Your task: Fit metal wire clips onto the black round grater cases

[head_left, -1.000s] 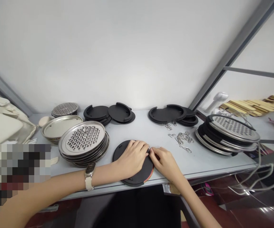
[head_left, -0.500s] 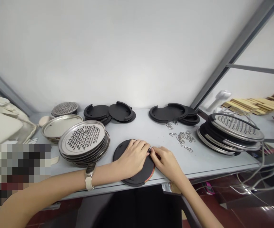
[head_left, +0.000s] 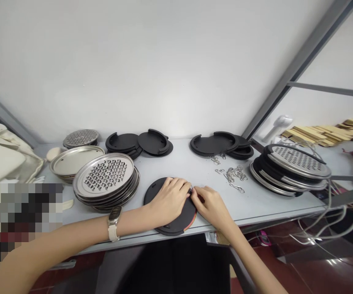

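Left hand (head_left: 172,200) lay on black disc (head_left: 180,221), fingers together | right hand (head_left: 211,206) bunched fingers at right rim (head_left: 169,233) (anything pinched was hidden) | seemingly light, stiff; rim suited holding

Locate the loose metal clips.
In the head view, the metal clips lie right of centre on the table, beyond the right hand and left of the rightmost grater stack.

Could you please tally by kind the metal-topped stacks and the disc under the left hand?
Stacks topped by round, perforated silver metal plates: 3
Stacks topped by round, plain silver metal plates: 1
Round black disc under the left hand: 1
Total: 5
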The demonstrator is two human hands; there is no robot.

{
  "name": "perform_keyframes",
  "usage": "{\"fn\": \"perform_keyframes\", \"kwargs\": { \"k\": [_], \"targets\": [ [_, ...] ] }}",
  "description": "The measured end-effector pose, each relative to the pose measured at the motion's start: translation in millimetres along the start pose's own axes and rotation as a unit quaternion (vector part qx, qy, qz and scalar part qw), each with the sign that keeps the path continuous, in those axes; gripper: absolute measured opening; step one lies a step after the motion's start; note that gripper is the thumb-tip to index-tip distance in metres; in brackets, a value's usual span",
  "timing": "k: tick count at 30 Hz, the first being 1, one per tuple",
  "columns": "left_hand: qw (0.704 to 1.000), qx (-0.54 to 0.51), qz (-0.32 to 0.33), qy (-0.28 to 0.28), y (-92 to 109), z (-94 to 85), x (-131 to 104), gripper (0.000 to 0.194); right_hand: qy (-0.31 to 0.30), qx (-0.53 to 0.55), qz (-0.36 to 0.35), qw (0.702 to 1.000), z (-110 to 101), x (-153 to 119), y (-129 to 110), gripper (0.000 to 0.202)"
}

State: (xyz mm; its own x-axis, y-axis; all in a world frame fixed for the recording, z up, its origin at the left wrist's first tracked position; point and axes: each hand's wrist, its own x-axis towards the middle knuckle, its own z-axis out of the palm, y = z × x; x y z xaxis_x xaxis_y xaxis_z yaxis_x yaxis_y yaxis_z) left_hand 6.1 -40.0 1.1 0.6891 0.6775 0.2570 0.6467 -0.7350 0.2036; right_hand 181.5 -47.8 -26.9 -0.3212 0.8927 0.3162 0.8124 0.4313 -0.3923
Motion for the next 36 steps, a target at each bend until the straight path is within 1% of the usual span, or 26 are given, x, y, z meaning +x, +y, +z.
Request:
{"fn": "perform_keyframes", "kwargs": {
  "k": [8,13,18,21,25,27,31,36],
  "targets": [
    [1.000,-0.014,-0.009,0.007,0.5,-0.3,-0.2,0.021,-0.003,0.003,0.005,1.000,0.1,0.1,-0.2,0.033],
    [1.000,-0.007,0.003,0.005,0.1,-0.8,0.5,0.023,0.009,0.011,0.014,1.000,0.6,-0.3,0.2,0.033],
    [1.000,-0.007,0.003,0.005,0.2,-0.7,0.7,0.024,0.007,0.027,0.023,0.999,-0.3,-0.4,-0.6,0.032],
    [1.000,-0.008,0.001,0.005,-0.2,-0.3,0.9,0.024,0.006,0.055,0.030,0.998,-1.6,0.2,-0.9,0.033],
    [1.000,-0.013,-0.002,0.003,-2.0,-0.2,1.6,0.025,0.007,0.120,0.048,0.992,-2.4,1.1,1.5,0.036],
    [1.000,-0.011,-0.001,0.003,-2.8,-0.1,1.9,0.026,0.009,0.131,0.053,0.990,-2.0,1.2,2.9,0.037],
    [1.000,-0.005,-0.005,0.004,-3.1,-0.1,2.3,0.026,0.010,0.104,0.045,0.993,-0.7,1.6,3.0,0.035],
    [1.000,-0.012,-0.010,0.011,-1.9,-0.3,2.6,0.025,-0.004,0.064,0.027,0.998,0.3,2.5,2.2,0.032]
  ]
}}
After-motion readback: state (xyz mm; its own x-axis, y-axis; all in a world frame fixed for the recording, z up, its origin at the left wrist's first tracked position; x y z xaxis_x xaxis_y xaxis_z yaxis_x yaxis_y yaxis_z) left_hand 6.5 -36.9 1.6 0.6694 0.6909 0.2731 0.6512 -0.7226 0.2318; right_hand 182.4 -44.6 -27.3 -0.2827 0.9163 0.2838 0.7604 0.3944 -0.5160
